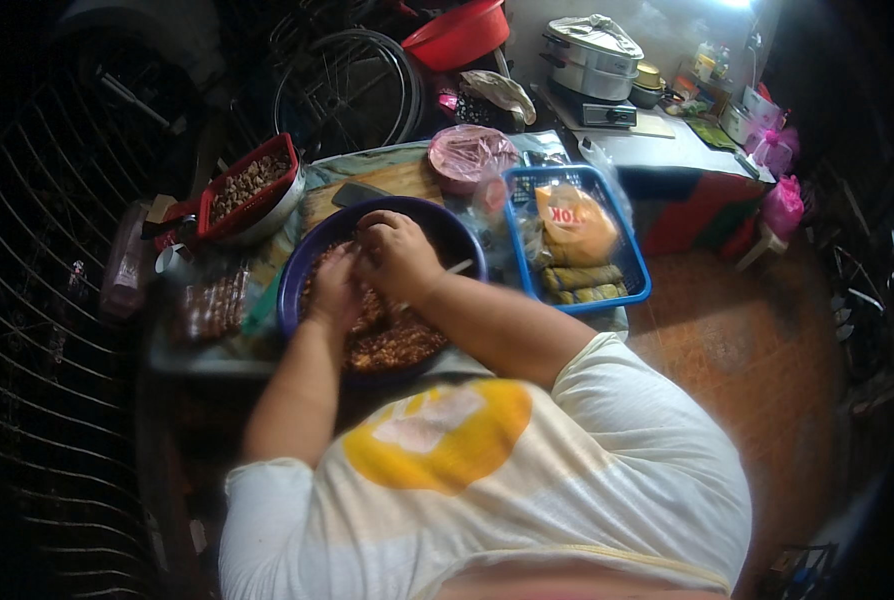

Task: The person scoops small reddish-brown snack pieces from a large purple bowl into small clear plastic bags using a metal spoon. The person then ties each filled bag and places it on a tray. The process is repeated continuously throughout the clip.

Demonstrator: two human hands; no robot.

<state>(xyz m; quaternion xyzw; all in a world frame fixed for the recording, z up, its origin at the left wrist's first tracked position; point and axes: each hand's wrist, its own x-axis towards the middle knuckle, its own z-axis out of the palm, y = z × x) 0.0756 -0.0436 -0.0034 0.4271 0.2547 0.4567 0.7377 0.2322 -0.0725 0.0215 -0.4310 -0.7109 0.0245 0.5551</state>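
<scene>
Both hands meet over a purple basin [288, 300] that holds a reddish-brown, grainy food mixture [406, 345]. My left hand [334, 281] is blurred and sits at the basin's left side, low over the mixture. My right hand [396, 251] bends inward beside it, fingers curled toward the left fingers. Whether anything lies between the fingers is hidden. A pale utensil handle [459, 266] leans at the basin's right inner wall, partly behind my right wrist. Left of the basin lie wrapped brown rolls [211, 304] and a green strip [262, 306].
A blue basket [640, 274] at right holds leaf-wrapped rolls [582, 279] and an orange plastic bag [578, 225]. Behind the basin are a cutting board [409, 182], a dark flat blade [363, 193] and a plastic-covered pink container [469, 154]. Brown chunks [248, 187] fill a red basket [292, 154].
</scene>
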